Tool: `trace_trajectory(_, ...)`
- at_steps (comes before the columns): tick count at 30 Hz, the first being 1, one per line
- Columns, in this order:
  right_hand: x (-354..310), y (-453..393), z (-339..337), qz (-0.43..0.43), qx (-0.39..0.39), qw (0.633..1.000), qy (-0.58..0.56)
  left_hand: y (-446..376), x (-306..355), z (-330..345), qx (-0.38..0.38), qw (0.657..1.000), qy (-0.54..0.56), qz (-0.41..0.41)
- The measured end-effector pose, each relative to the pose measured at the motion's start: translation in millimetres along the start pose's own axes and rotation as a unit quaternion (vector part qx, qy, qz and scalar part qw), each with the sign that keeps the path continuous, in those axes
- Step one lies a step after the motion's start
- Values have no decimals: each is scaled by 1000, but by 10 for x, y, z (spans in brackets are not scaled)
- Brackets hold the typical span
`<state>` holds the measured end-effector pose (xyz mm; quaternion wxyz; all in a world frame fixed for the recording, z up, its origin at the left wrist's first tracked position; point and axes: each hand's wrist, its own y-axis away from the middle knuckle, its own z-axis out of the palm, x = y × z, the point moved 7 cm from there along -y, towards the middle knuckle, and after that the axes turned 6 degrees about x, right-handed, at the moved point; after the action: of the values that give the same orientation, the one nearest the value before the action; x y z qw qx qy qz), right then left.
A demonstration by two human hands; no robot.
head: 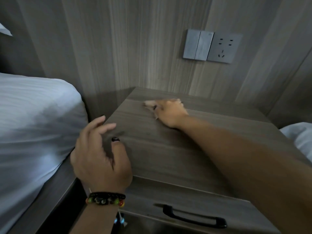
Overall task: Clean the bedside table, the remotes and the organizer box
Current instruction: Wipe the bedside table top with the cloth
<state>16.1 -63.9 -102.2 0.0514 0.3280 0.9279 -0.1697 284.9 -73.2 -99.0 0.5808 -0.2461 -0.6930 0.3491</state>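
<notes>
Cloth (149, 103) under right hand (170, 114), bunched leftward on bedside table (168, 149)

Dim, flat indoor light with soft shadows. Right hand (170, 112) motion-blurred at the fingertips. Wall panels (104, 48) bow near the frame edges

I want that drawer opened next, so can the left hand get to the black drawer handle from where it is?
Probably yes. The left hand hovers open at the bedside table's near left edge holding nothing, and the drawer handle sits just below on the front, with nothing visible between them.
</notes>
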Motion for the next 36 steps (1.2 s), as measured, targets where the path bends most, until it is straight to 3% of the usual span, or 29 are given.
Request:
trace_trajectory(2,-522,391,-32,-155,-5,985,-73,-7,-11,10,-11,1000,-6,-9)
trace_trajectory(4,-774,917,-140,-242,-9,963,-116,-16,-6,9,-20,1000,-6,-15)
trace_trajectory(10,-262,1785,-612,-288,39,949,-125,-2,-31,21,-50,997,-18,-58)
trace_trajectory(12,177,1651,-675,-233,46,967,-97,8,-30,16,-45,997,-18,-64)
trace_trajectory(15,929,1210,-621,-14,57,998,-10,9,-44,5,-32,997,-16,-74)
trace_trajectory(17,1148,1001,-555,155,36,986,45,17,-37,-12,-18,997,-17,-75)
trace_trajectory(19,1023,887,-426,227,1,972,56,4,-27,-36,-12,997,-18,-77)
trace_trajectory(21,629,856,-266,141,-3,989,43,-55,-109,-45,-5,994,2,-110)
trace_trajectory(24,-120,1311,-217,-98,9,995,-29,-203,-402,-116,45,965,96,-240)
trace_trajectory(27,-440,1609,-293,-191,-6,977,-90,-164,-759,-116,63,873,192,-444)
trace_trajectory(29,-547,1513,-296,-208,3,972,-107,-92,-818,-114,97,820,233,-514)
trace_trajectory(30,-607,1420,-264,-219,-4,969,-116,-86,-796,-99,93,816,231,-521)
trace_trajectory(33,-753,1031,-128,-244,-20,961,-128,-153,-640,-125,91,880,152,-440)
trace_trajectory(36,-724,578,-45,-214,-7,970,-114,-147,-661,-100,81,893,148,-417)
